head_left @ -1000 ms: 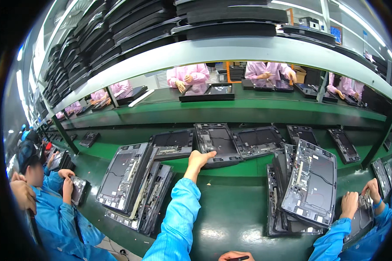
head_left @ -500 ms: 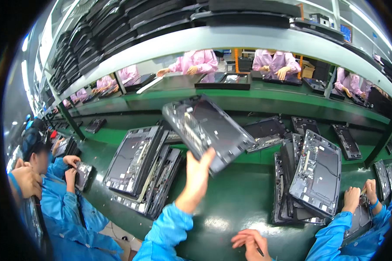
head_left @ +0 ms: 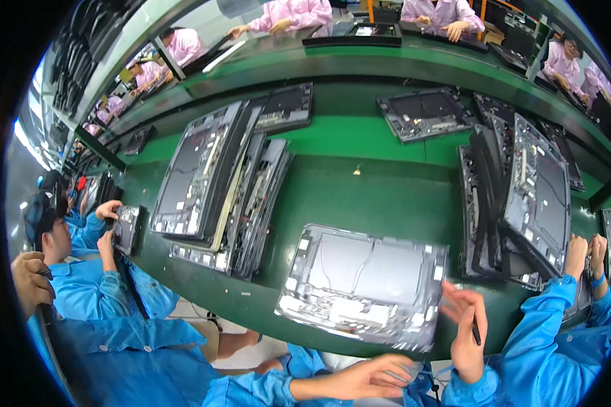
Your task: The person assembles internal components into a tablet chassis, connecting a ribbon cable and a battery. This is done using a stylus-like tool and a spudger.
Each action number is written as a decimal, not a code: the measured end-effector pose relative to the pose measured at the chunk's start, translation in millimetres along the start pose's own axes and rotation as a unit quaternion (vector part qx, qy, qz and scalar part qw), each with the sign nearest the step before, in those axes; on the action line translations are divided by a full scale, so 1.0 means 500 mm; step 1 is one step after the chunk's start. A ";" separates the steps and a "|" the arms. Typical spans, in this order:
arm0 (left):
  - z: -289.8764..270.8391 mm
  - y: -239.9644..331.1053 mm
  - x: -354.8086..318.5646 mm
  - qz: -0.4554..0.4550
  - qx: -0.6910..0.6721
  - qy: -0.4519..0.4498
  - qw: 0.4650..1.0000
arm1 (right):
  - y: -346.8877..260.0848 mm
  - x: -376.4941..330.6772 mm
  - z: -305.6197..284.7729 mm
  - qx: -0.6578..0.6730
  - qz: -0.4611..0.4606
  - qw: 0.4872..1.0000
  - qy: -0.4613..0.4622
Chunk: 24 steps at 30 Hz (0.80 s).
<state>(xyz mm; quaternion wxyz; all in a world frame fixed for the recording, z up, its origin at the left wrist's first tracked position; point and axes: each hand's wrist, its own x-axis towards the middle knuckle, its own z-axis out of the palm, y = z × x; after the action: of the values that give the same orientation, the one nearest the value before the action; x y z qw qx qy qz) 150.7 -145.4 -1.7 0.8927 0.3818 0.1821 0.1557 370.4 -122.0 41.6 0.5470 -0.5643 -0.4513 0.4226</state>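
Casing [head_left: 366,278] between two stacks [head_left: 200,169]; right hand [head_left: 466,325] beside it holds dark tool [head_left: 476,333].

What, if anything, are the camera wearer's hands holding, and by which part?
The right hand holds a slim black pen-like tool, the gripped part hidden; the left hand appears empty.

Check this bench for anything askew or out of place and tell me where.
The top device shell on the right-hand stack sits skewed over those below instead of squared up. A small pale scrap also lies loose on the green bench, too tiny to identify.
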 end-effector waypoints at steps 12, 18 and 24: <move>-0.131 0.137 -0.147 0.151 0.508 0.531 0.661 | -0.020 0.053 0.097 -0.153 -0.074 0.983 -0.073; -0.056 0.097 -0.166 0.143 0.504 0.465 0.714 | -0.004 0.141 0.132 -0.268 -0.255 0.927 -0.056; -0.098 0.129 -0.144 0.139 0.655 0.465 0.579 | -0.007 0.063 0.178 -0.169 -0.230 0.934 -0.213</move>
<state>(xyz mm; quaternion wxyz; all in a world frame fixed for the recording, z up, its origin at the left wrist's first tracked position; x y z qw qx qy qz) 56.3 -102.2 29.2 0.1601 0.7588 0.5695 0.2725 291.4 -70.5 41.7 0.4168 -0.4260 -0.7396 0.3128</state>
